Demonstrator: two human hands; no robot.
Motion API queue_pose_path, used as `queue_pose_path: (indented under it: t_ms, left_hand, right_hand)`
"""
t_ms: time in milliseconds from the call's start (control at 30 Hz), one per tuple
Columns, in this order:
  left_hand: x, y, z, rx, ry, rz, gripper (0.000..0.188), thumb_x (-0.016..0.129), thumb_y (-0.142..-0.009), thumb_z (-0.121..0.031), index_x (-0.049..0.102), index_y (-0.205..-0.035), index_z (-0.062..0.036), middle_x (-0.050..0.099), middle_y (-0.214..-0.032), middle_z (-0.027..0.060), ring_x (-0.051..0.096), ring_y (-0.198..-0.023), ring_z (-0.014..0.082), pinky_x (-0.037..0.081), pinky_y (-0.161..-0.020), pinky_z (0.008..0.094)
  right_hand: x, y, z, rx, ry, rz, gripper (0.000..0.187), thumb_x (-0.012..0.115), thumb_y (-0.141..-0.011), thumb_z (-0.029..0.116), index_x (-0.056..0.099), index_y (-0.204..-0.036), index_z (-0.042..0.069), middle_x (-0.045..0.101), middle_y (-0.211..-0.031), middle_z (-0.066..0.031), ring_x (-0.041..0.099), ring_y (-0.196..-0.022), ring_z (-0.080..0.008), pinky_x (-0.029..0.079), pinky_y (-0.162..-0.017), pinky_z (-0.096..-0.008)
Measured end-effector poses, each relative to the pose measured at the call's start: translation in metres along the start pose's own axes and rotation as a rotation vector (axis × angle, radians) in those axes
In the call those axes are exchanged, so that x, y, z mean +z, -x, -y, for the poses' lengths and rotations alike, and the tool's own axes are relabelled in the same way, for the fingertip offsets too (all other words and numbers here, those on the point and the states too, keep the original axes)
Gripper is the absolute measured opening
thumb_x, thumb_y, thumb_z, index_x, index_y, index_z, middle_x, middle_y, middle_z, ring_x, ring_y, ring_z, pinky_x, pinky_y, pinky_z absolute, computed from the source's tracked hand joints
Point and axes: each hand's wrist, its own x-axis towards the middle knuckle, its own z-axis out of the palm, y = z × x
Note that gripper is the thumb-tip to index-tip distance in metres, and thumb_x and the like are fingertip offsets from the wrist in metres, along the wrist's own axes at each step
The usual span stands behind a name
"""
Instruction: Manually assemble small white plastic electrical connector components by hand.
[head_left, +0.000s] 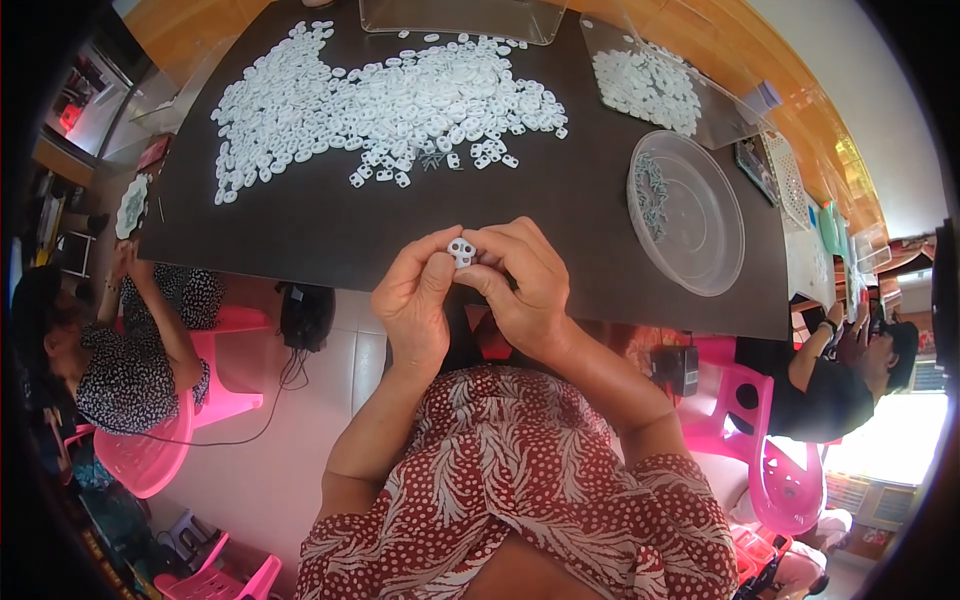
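White piece [461, 250] at two o'clock from our left hand [412, 288], ten o'clock from our right hand [523, 284]: we're clamped on it with both!

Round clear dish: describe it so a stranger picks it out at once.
On the dark table, go to the right-hand end. There sits a round, clear plastic dish with small grey pieces gathered along its left side. Its circular rim distinguishes it from the angular clear tray of white pieces beyond.
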Motion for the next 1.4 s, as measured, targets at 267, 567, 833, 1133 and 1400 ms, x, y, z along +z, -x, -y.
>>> queue_pose_path:
  t_ms: [267,567,833,1133,1400]
  left_hand:
    - [0.005,0.005,0.004,0.03,0.101,-0.045,0.023,0.058,-0.091,-0.015,0.059,-0.103,0.0042,0.06,-0.093,0.005,0.054,-0.083,0.0085,0.044,-0.078,0.0218]
    - [0.002,0.006,-0.005,0.019,0.079,-0.073,0.021,0.056,-0.092,-0.015,0.058,-0.102,0.0035,0.06,-0.094,0.0062,0.055,-0.083,0.0091,0.044,-0.077,0.022]
    - [0.008,0.008,-0.008,0.068,0.012,-0.103,0.021,0.052,-0.094,-0.014,0.057,-0.103,0.0043,0.059,-0.095,0.0056,0.053,-0.084,0.0087,0.044,-0.077,0.0223]
    - [0.007,0.014,0.002,0.17,-0.066,-0.12,0.018,0.049,-0.095,-0.016,0.055,-0.098,0.0009,0.051,-0.089,0.0015,0.046,-0.081,0.007,0.04,-0.075,0.0214]
    - [0.012,0.014,0.002,0.176,-0.078,-0.134,0.018,0.049,-0.096,-0.017,0.054,-0.094,0.0002,0.049,-0.087,0.0018,0.045,-0.081,0.0081,0.039,-0.076,0.0225]
  right_hand:
    - [0.004,-0.002,-0.002,-0.113,0.003,-0.038,0.026,0.07,-0.064,-0.003,0.062,-0.089,-0.003,0.061,-0.079,-0.0105,0.053,-0.066,-0.0223,0.045,-0.056,-0.0309]
    - [0.005,-0.003,0.006,-0.045,-0.004,0.027,0.028,0.07,-0.066,-0.002,0.061,-0.092,-0.001,0.061,-0.083,-0.0098,0.054,-0.068,-0.0219,0.046,-0.058,-0.0302]
    - [0.011,-0.003,0.004,-0.148,0.022,-0.034,0.031,0.071,-0.065,-0.001,0.059,-0.094,-0.001,0.059,-0.082,-0.0104,0.053,-0.068,-0.0226,0.045,-0.057,-0.0302]
    - [0.014,-0.002,0.001,-0.278,0.012,-0.075,0.031,0.07,-0.064,-0.002,0.058,-0.092,-0.003,0.056,-0.079,-0.0122,0.051,-0.065,-0.0238,0.043,-0.053,-0.0311]
    - [0.013,0.0,-0.003,-0.279,0.015,-0.046,0.024,0.069,-0.072,0.0,0.058,-0.093,-0.005,0.059,-0.079,-0.0149,0.054,-0.063,-0.0241,0.043,-0.052,-0.0303]
